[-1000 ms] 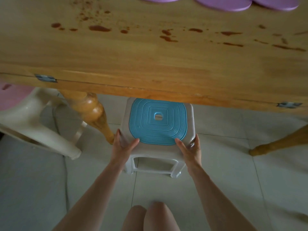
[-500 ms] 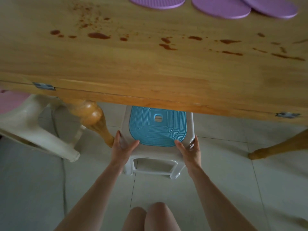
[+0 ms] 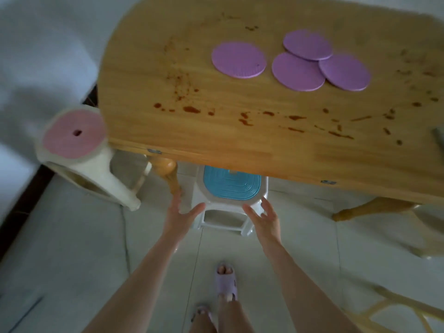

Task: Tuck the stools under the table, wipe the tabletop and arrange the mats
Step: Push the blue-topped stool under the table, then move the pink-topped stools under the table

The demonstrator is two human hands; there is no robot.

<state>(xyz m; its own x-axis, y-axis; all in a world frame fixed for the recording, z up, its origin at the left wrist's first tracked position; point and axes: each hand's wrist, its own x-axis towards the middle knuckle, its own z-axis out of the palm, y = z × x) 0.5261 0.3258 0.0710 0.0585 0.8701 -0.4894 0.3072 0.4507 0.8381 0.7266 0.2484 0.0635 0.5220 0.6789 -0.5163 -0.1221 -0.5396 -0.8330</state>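
A white stool with a blue seat stands partly under the wooden table; its far half is hidden by the tabletop. My left hand is spread open at the stool's near left corner, fingers straight. My right hand is open at the near right corner, fingers loose and just off the rim. Several round purple mats lie on the tabletop, three of them overlapping. Reddish-brown stains are spattered across the wood.
A cream stool with a pink seat stands outside the table at its left end, near the wall. Turned table legs stand left of the blue stool and another leg at right. My slippered feet are on the tiled floor.
The blue stool has slid further under the table. Both hands have let go of its corners and opened. My head has risen, so more of the tabletop and mats shows.
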